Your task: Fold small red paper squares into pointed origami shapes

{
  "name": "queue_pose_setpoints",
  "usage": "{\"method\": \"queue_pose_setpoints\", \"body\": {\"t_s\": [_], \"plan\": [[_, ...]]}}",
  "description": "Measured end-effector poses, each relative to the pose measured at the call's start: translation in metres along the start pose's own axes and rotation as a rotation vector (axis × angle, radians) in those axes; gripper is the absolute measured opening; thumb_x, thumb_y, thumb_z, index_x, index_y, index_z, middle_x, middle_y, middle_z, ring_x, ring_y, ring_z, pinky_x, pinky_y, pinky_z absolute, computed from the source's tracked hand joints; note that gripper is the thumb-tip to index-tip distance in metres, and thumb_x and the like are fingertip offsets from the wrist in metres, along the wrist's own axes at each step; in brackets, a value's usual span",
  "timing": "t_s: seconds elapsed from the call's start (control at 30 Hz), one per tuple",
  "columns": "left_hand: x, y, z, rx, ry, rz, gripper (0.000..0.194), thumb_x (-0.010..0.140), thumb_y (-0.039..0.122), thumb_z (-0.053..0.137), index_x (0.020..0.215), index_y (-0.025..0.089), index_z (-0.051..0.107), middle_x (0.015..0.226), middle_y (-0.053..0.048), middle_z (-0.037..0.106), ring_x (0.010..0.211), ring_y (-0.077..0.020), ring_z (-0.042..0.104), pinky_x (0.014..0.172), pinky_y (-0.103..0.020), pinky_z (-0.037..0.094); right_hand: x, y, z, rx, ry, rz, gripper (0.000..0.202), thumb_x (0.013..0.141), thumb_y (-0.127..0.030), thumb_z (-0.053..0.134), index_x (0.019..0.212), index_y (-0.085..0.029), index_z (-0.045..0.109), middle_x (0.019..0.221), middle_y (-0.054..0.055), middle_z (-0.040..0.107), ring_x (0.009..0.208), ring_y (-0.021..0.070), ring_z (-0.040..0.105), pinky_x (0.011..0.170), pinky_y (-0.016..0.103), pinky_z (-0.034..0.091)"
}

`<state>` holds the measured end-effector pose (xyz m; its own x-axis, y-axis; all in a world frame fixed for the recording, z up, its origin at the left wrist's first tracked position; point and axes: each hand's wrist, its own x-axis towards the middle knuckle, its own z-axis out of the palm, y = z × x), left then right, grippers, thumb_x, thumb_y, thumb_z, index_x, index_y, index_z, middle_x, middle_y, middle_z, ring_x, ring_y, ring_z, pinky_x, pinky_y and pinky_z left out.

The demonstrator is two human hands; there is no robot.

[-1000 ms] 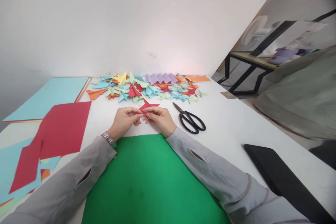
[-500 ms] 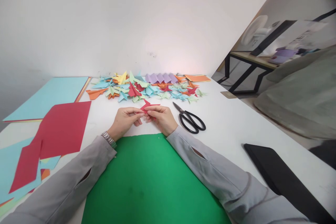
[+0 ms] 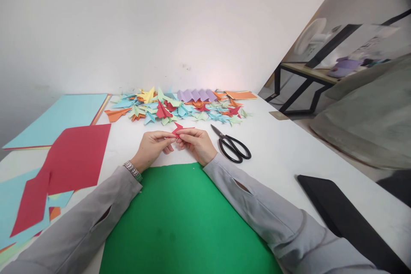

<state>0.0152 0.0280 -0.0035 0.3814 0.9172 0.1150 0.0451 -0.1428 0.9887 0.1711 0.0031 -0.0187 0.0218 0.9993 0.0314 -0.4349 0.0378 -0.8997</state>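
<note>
Since the earliest frame, the right hand point(image 3: 201, 143) has shifted slightly over the folded red paper point(image 3: 178, 128), and less of its pointed outline shows. Both hands grip narrowly: the left hand point(image 3: 152, 144) pinches the paper's left side between thumb and forefinger, while the right hand pinches it from the right, their fingertips nearly meeting. The paper is held above the table point(image 3: 272, 154), just beyond the far edge of a green sheet point(image 3: 189, 214).

Black-handled scissors point(image 3: 222, 135) lie right of the hands, tips pointing far and left. Nearer on the right is a flat black object point(image 3: 337, 214). Along the far side spreads a pile of folded paper pieces point(image 3: 163, 110) in several colours, with a purple pleated paper point(image 3: 197, 95) among them. On the left, a large red sheet point(image 3: 80, 154) lies near a stack of light-blue paper point(image 3: 64, 115).
</note>
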Motion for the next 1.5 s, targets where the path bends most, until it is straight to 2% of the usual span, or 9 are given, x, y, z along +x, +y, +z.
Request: {"method": "queue_pose_setpoints", "body": {"t_s": [0.23,0.57,1.0,1.3,1.5], "plan": [[-0.0008,0.0021,0.0009,0.005,-0.014,-0.006,0.026,0.062,0.033,0.077,0.076,0.012,0.074,0.051,-0.002,0.064,0.045,-0.0101,0.056,0.047,-0.022,0.048,0.0010,0.0042,-0.0014,-0.052,-0.014,-0.035,0.019,0.054,-0.022,0.079,0.071,-0.017,0.073,0.054,-0.001,0.068,0.045,0.0100,0.058,0.049,0.024,0.049],[0.0007,-0.0005,-0.0016,-0.029,0.003,-0.035,0.028,0.065,0.035,0.075,0.080,0.011,0.072,0.053,-0.003,0.065,0.046,-0.0111,0.058,0.048,-0.023,0.049,0.0004,0.0016,-0.0007,-0.020,-0.039,-0.017,0.014,0.058,-0.020,0.071,0.072,-0.017,0.074,0.060,0.002,0.070,0.052,0.0131,0.063,0.049,0.025,0.048],[-0.0001,0.0007,0.0000,-0.013,0.008,-0.023,0.028,0.063,0.035,0.077,0.077,0.011,0.072,0.049,-0.001,0.063,0.044,-0.0108,0.056,0.047,-0.023,0.049,0.0004,0.0053,-0.0026,-0.074,-0.059,-0.053,0.018,0.057,-0.022,0.077,0.074,-0.016,0.073,0.056,0.002,0.069,0.051,0.0128,0.062,0.051,0.026,0.049],[-0.0003,0.0023,0.0003,0.013,-0.041,-0.033,0.029,0.063,0.037,0.076,0.078,0.012,0.071,0.050,-0.001,0.063,0.045,-0.0113,0.058,0.048,-0.023,0.050,0.0014,0.0059,-0.0028,-0.089,-0.032,-0.044,0.014,0.058,-0.022,0.075,0.071,-0.016,0.073,0.053,0.001,0.068,0.048,0.0125,0.060,0.050,0.027,0.050],[-0.0001,0.0034,0.0001,0.003,-0.017,-0.062,0.027,0.063,0.034,0.076,0.075,0.011,0.069,0.049,-0.001,0.062,0.045,-0.0109,0.057,0.048,-0.023,0.048,0.0003,0.0038,-0.0013,-0.057,-0.059,-0.018,0.014,0.058,-0.021,0.073,0.071,-0.016,0.073,0.057,0.002,0.070,0.050,0.0127,0.062,0.051,0.026,0.049]]}}
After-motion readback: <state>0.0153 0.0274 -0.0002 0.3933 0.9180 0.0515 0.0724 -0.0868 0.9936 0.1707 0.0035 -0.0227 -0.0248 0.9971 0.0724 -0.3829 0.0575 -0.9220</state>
